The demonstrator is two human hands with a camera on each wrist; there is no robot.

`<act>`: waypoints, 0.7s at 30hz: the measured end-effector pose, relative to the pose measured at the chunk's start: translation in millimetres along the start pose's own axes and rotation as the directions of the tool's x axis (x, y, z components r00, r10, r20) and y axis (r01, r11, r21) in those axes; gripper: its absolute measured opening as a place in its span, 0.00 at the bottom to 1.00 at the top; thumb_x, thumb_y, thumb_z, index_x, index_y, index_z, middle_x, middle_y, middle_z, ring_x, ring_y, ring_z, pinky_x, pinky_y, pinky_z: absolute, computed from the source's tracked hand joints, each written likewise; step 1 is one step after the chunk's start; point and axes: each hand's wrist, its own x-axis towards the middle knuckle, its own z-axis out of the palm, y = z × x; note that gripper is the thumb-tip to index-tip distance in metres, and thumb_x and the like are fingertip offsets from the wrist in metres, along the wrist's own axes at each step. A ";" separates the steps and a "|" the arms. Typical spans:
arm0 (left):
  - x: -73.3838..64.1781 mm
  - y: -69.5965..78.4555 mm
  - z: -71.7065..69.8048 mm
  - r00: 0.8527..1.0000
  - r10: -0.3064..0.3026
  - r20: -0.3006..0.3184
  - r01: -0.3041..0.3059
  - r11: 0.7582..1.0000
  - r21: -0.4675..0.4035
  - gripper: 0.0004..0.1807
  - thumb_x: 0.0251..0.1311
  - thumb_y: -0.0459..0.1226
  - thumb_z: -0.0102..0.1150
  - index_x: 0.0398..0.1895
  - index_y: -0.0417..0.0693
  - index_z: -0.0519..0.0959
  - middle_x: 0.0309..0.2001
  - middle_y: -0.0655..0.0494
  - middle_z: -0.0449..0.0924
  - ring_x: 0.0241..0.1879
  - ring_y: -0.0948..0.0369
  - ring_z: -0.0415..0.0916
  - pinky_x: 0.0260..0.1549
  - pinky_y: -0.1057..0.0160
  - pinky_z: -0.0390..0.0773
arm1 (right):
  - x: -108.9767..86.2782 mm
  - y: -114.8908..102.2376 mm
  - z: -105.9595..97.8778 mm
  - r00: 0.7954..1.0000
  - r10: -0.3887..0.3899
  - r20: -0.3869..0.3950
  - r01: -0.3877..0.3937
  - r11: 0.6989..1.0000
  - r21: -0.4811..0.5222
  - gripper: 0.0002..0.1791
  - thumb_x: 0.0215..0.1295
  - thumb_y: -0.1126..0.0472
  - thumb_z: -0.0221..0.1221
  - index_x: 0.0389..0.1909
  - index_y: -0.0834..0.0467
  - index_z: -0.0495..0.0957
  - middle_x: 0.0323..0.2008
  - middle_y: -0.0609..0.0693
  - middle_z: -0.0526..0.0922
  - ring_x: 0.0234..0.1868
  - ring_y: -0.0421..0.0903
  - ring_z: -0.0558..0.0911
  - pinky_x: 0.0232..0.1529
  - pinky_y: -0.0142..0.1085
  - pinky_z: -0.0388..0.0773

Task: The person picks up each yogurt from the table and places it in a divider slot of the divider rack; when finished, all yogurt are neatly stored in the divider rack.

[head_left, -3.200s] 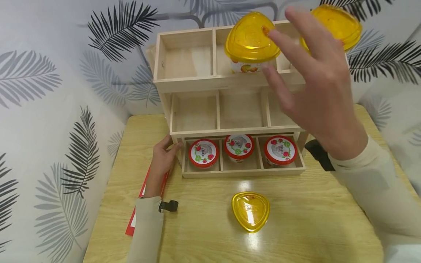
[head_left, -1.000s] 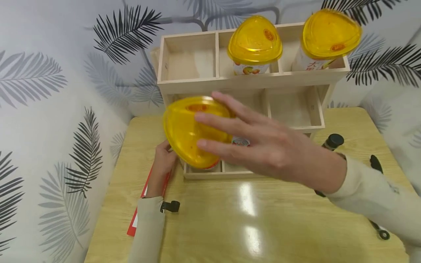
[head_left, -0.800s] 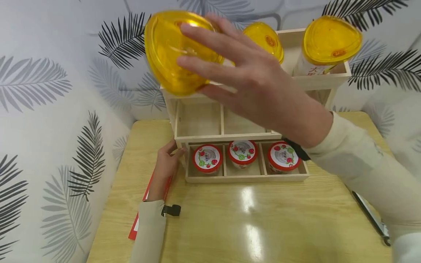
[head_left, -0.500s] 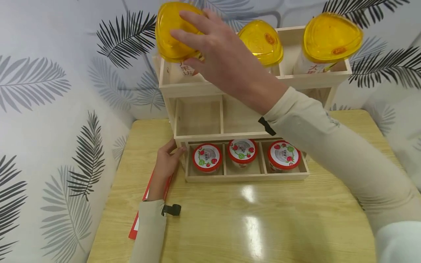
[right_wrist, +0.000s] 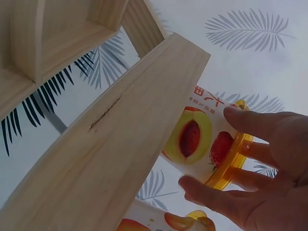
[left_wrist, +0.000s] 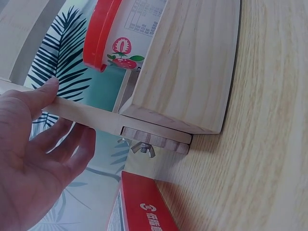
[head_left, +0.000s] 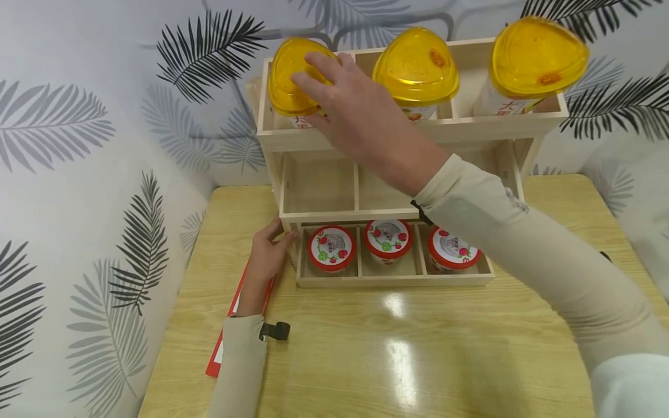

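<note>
My right hand (head_left: pixel 360 113) holds a yellow-lidded fruit cup (head_left: pixel 287 81) at the left compartment of the top tier, its base hidden behind the front board. In the right wrist view the thumb and fingers spread around the lid's rim, and the fruit-printed side of the cup (right_wrist: pixel 192 134) shows above the board (right_wrist: pixel 110 125). My left hand (head_left: pixel 265 255) grips the side post (left_wrist: pixel 86 113) of the three-tier wooden rack (head_left: pixel 397 133), thumb on one face and fingers curled behind. Two more yellow-lidded cups (head_left: pixel 415 67) stand in the other top compartments.
Red-lidded strawberry cups (head_left: pixel 331 248) fill the lowest tier's three compartments. A red box (left_wrist: pixel 147 204) lies beside the left forearm. The table (head_left: pixel 355 342) stretches in front of the rack, and a leaf-patterned wall (head_left: pixel 68 174) rises behind and to the left.
The yellow-lidded cup from the table front was picked up by my right hand, carried up and left, then lowered into the top left compartment. My left hand stayed at the post.
</note>
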 end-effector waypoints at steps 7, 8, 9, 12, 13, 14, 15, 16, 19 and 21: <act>-3.0 0.5 -3.1 1.000 0.012 -0.017 -0.013 1.000 -0.021 0.33 0.67 0.32 0.61 0.75 0.52 0.65 0.67 0.43 0.72 0.64 0.48 0.72 0.51 0.51 0.82 | -3.0 -4.8 4.7 0.998 -0.066 0.000 0.065 0.989 -0.136 0.33 0.71 0.52 0.61 0.72 0.59 0.65 0.73 0.61 0.62 0.71 0.72 0.59 0.72 0.58 0.59; -3.3 0.6 -3.5 1.000 0.015 -0.018 -0.015 1.000 -0.024 0.33 0.67 0.31 0.61 0.75 0.52 0.65 0.67 0.43 0.72 0.64 0.48 0.72 0.51 0.51 0.82 | -2.8 -5.6 4.4 0.998 -0.065 0.007 0.066 0.987 -0.150 0.34 0.70 0.51 0.61 0.73 0.59 0.65 0.73 0.61 0.62 0.72 0.71 0.58 0.73 0.58 0.57; -3.5 0.5 -3.7 1.000 0.015 -0.021 -0.016 1.000 -0.023 0.33 0.67 0.31 0.61 0.75 0.52 0.65 0.67 0.43 0.72 0.64 0.48 0.72 0.51 0.51 0.82 | -2.6 -6.2 3.9 0.998 -0.064 0.015 0.066 0.984 -0.164 0.35 0.70 0.50 0.61 0.73 0.58 0.64 0.74 0.61 0.61 0.73 0.71 0.57 0.73 0.58 0.56; -3.4 -0.2 -2.9 1.000 0.019 -0.025 -0.020 0.999 -0.028 0.33 0.67 0.31 0.61 0.74 0.51 0.65 0.67 0.43 0.72 0.63 0.49 0.72 0.51 0.51 0.82 | -4.0 -7.4 0.4 0.998 -0.055 0.022 0.059 0.979 -0.195 0.37 0.70 0.47 0.60 0.75 0.57 0.62 0.75 0.60 0.58 0.74 0.70 0.54 0.75 0.57 0.51; -2.7 -0.3 -2.1 1.000 0.022 -0.020 -0.023 0.999 -0.031 0.33 0.67 0.31 0.61 0.74 0.52 0.65 0.67 0.44 0.72 0.64 0.49 0.72 0.51 0.50 0.82 | -6.3 -7.2 -1.4 0.998 -0.052 0.017 0.055 0.978 -0.203 0.38 0.70 0.47 0.60 0.75 0.56 0.61 0.76 0.60 0.57 0.75 0.69 0.52 0.76 0.56 0.49; -1.9 -0.5 -1.1 1.000 0.025 -0.014 -0.026 0.999 -0.033 0.33 0.67 0.31 0.61 0.75 0.53 0.65 0.67 0.44 0.71 0.64 0.48 0.72 0.51 0.50 0.82 | -10.3 -6.6 -3.3 0.999 -0.053 0.003 0.053 0.977 -0.205 0.39 0.69 0.46 0.61 0.75 0.56 0.61 0.77 0.60 0.55 0.76 0.68 0.51 0.76 0.55 0.48; -1.3 -0.2 0.4 1.000 0.025 -0.009 -0.025 0.999 -0.035 0.33 0.68 0.31 0.60 0.74 0.54 0.65 0.67 0.43 0.71 0.64 0.48 0.72 0.51 0.50 0.82 | -16.3 -5.7 -5.1 0.998 -0.061 -0.021 0.055 0.978 -0.199 0.40 0.68 0.46 0.62 0.76 0.56 0.60 0.77 0.60 0.54 0.76 0.67 0.49 0.77 0.54 0.46; -0.9 0.3 2.0 1.000 0.022 -0.002 -0.022 0.999 -0.036 0.33 0.68 0.32 0.60 0.75 0.55 0.65 0.67 0.43 0.72 0.63 0.47 0.72 0.51 0.50 0.82 | -24.8 -4.6 -6.2 0.996 -0.072 -0.056 0.061 0.981 -0.182 0.41 0.67 0.47 0.64 0.76 0.56 0.60 0.77 0.60 0.53 0.77 0.66 0.48 0.77 0.53 0.45; -2.5 8.4 6.2 1.000 -0.004 0.030 0.003 1.000 0.007 0.35 0.69 0.35 0.60 0.77 0.56 0.61 0.68 0.41 0.70 0.60 0.44 0.75 0.49 0.47 0.83 | -63.2 -0.8 -3.0 0.973 -0.136 -0.185 0.116 0.987 -0.114 0.45 0.60 0.51 0.71 0.74 0.58 0.63 0.76 0.62 0.55 0.77 0.65 0.48 0.76 0.53 0.47; -8.3 18.6 9.2 0.999 -0.025 0.035 0.021 0.993 0.113 0.38 0.69 0.39 0.61 0.79 0.55 0.57 0.69 0.43 0.68 0.60 0.44 0.75 0.49 0.47 0.83 | -98.5 2.0 6.8 0.952 -0.174 -0.250 0.167 0.985 -0.049 0.46 0.55 0.53 0.75 0.72 0.60 0.65 0.75 0.63 0.58 0.77 0.65 0.51 0.74 0.57 0.51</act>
